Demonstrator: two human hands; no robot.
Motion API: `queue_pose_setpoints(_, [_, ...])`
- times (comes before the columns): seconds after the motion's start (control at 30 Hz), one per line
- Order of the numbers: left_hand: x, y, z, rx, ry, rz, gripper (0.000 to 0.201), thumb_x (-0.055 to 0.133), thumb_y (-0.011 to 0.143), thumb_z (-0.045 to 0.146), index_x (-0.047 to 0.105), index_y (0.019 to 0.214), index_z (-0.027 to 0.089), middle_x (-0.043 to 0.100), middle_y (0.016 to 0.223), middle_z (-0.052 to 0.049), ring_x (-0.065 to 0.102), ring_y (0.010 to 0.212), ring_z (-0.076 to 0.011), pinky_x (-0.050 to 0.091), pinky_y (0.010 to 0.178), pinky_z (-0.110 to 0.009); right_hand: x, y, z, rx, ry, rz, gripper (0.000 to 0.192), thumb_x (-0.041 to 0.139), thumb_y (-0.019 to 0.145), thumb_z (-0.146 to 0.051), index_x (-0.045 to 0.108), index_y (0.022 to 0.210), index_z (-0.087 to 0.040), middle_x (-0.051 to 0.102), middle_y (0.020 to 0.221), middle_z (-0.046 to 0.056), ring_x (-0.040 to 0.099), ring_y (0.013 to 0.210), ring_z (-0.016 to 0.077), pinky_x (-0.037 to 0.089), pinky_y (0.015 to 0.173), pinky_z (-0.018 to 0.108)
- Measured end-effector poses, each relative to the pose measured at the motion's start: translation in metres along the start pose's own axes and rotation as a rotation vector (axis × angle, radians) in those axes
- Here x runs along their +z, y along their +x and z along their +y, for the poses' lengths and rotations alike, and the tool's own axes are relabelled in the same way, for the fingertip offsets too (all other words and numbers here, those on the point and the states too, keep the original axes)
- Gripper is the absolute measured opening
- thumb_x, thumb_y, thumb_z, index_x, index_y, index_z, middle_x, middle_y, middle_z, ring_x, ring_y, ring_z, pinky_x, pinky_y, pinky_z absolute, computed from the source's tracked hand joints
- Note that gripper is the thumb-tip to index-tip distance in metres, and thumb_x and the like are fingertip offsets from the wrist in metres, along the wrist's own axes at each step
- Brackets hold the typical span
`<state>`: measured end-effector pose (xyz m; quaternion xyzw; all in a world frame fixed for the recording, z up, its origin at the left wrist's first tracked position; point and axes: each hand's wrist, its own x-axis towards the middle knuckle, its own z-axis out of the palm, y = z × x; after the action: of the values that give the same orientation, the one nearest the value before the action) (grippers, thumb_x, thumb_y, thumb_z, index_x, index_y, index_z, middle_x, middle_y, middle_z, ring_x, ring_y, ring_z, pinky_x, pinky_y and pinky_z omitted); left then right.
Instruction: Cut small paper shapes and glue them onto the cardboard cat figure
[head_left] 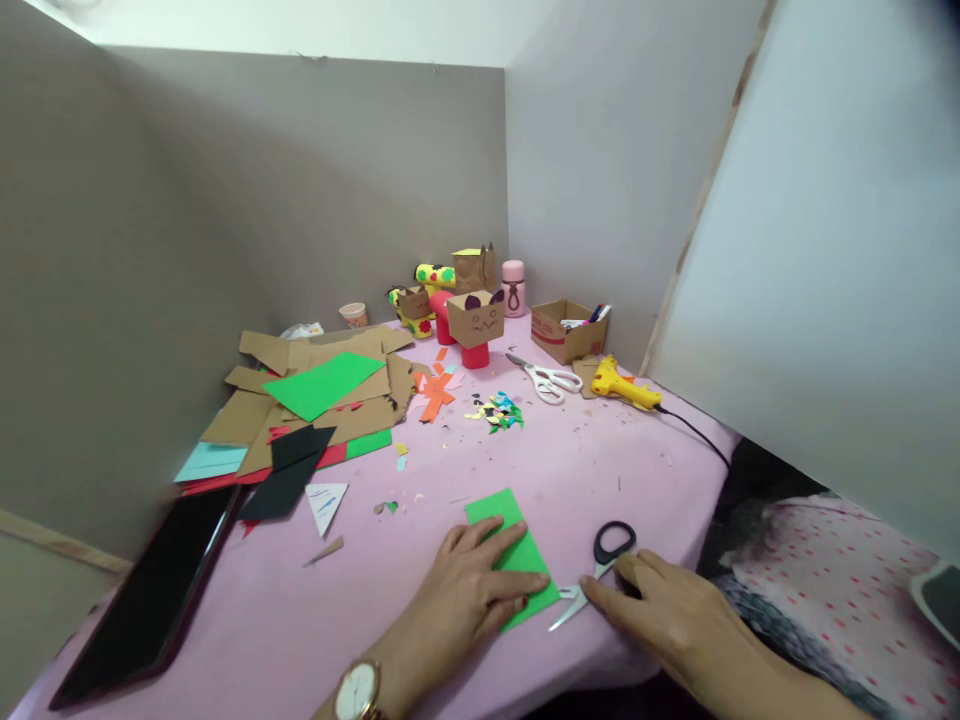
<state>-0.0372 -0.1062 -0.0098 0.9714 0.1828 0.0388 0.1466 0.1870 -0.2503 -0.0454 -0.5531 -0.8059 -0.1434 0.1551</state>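
The pink table (600, 470) is carrying everything, and the two hands are working at its near edge, close together but not touching each other. The green paper (517, 550) is lying flat between them, its long axis running from far-left to near-right, its near corner pointing toward the right hand.

The left hand (469, 590) is resting palm-down on the paper, fingers spread and pressing it to the table rather than gripping it. It is the nearer hand to the paper, already on it.

The right hand (667, 610) is lying just right of the paper, its fingertips touching the black-handled scissors (596, 575). It is not closing round them; the fingers are lying loose along the shaft, though how firmly they are pinching is hard to tell from this angle. The scissors are lying with the handle loop away from the person and the blades pointing near-left, their tips just off the paper's near edge. Their long axis is crossing the paper's.

Farther back are lying cardboard scraps (322, 400), white scissors (547, 380) and a yellow glue gun (622, 385), all well apart from both hands.
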Motion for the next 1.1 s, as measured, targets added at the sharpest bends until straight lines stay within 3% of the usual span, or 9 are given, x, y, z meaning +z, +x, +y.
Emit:
queue_pose_setpoints(0.17, [0.004,-0.002,0.003,-0.01,0.002,0.025,0.031,0.042,0.093,0.035,0.056,0.119,0.046,0.046,0.142,0.002,0.037,0.129,-0.0281,0.033,0.099,-0.049,0.006,0.001,-0.012,0.066,-0.02,0.107,0.044,0.035,0.082,0.0,0.059,0.114,-0.02,0.066,0.08,0.011,0.063,0.063,0.0224,0.052,0.053,0.032])
queue_pose_setpoints(0.3, [0.002,-0.002,0.005,-0.014,0.006,0.018,0.031,0.04,0.094,0.036,0.057,0.118,0.046,0.046,0.142,0.0,0.038,0.129,-0.0289,0.034,0.098,-0.05,0.008,0.001,-0.02,0.103,0.046,0.178,0.03,0.043,0.088,-0.011,0.062,0.11,-0.017,0.065,0.075,0.01,0.063,0.063,0.0209,0.053,0.053,0.029])
queue_pose_setpoints(0.53, [0.003,-0.002,0.003,-0.016,0.022,-0.001,0.032,0.038,0.094,0.038,0.057,0.118,0.047,0.045,0.143,0.0,0.037,0.13,-0.0293,0.034,0.098,-0.051,-0.001,0.005,-0.013,0.032,0.128,0.087,0.036,0.039,0.086,-0.006,0.062,0.113,-0.014,0.067,0.077,0.013,0.064,0.065,0.0232,0.053,0.051,0.031])
queue_pose_setpoints(1.1, [0.001,-0.002,0.007,-0.026,-0.023,0.014,0.029,0.044,0.093,0.035,0.059,0.116,0.045,0.047,0.141,0.0,0.038,0.129,-0.0296,0.033,0.097,-0.05,0.005,-0.004,-0.009,0.03,0.178,0.094,0.038,0.041,0.084,-0.002,0.061,0.114,-0.011,0.067,0.077,0.014,0.064,0.064,0.0242,0.054,0.049,0.034])
